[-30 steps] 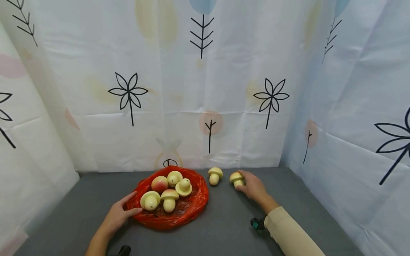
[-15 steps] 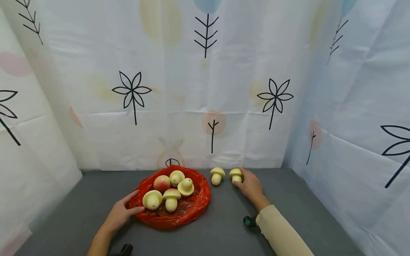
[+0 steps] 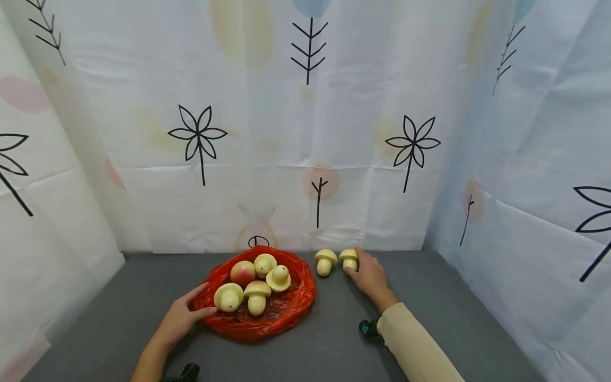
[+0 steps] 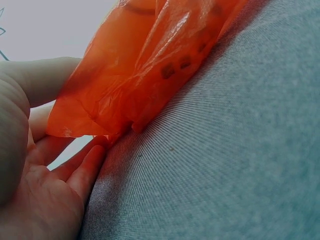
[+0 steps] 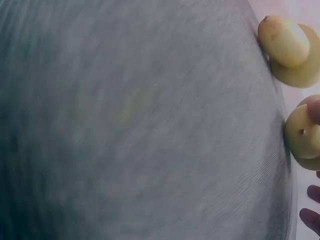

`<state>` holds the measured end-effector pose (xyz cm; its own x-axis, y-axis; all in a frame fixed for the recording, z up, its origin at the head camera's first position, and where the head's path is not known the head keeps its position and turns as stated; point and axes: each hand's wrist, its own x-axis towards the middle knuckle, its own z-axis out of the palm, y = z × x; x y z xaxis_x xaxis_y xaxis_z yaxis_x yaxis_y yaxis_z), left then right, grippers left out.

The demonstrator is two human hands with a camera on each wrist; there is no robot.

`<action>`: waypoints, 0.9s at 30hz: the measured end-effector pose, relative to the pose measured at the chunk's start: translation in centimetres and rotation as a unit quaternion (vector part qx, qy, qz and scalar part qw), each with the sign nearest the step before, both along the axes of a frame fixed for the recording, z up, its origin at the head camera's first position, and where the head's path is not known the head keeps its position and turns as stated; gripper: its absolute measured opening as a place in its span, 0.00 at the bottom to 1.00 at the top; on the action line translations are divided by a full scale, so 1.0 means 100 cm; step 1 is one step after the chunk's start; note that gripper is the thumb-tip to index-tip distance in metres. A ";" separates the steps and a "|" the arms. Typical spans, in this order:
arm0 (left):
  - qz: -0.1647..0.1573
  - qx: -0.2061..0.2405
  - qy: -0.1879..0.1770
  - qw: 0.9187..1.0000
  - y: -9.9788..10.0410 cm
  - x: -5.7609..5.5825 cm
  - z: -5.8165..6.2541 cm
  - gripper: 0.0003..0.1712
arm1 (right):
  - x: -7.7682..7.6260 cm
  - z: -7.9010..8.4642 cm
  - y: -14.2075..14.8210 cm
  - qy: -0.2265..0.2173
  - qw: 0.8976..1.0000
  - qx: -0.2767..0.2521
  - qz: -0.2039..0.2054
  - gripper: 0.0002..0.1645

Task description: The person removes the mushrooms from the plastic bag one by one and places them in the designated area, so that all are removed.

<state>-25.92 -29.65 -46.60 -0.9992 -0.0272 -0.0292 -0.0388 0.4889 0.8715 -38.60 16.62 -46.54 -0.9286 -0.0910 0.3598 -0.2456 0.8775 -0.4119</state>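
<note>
In the head view, my right hand (image 3: 369, 276) holds a pale yellow mushroom (image 3: 349, 258) between thumb and fingers at the table's back. A second mushroom (image 3: 326, 262) stands just left of it, cap up. The right wrist view shows the held mushroom (image 5: 302, 131) at its right edge, a thumb tip over it. My left hand (image 3: 177, 322) lies against the left side of a round, red plastic bag (image 3: 299, 307), thumb and fingers spread along its rim. Up close, the bag's thin flap (image 4: 100, 107) hides parts of the fingers. Several mushrooms (image 3: 256, 298) lie inside the bag, some stem up.
A grey cloth-like tabletop (image 3: 329, 339) carries everything. White printed curtains (image 3: 267, 132) enclose it at the back and both sides, and the back one rises just behind the mushrooms. Dark wrist devices (image 3: 368, 328) sit below the hands.
My right hand has shifted left with its mushroom, bringing it closer to the standing one. The mushroom's stem has turned more upright. The left hand stays at the bag; the head view has swung slightly.
</note>
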 end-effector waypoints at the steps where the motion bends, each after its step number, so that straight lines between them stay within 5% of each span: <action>1: 0.000 0.001 0.000 1.000 0.000 0.000 0.000 0.50 | 0.000 0.000 0.001 0.003 1.000 0.000 0.005 0.44; 15: -0.002 0.000 -0.001 1.000 0.000 -0.001 0.001 0.50 | 0.002 0.017 0.001 -0.016 1.000 -0.012 0.011 0.47; 27: 0.000 -0.003 -0.008 1.000 -0.001 -0.001 0.000 0.51 | 0.006 0.045 -0.015 0.043 0.998 -0.013 0.044 0.41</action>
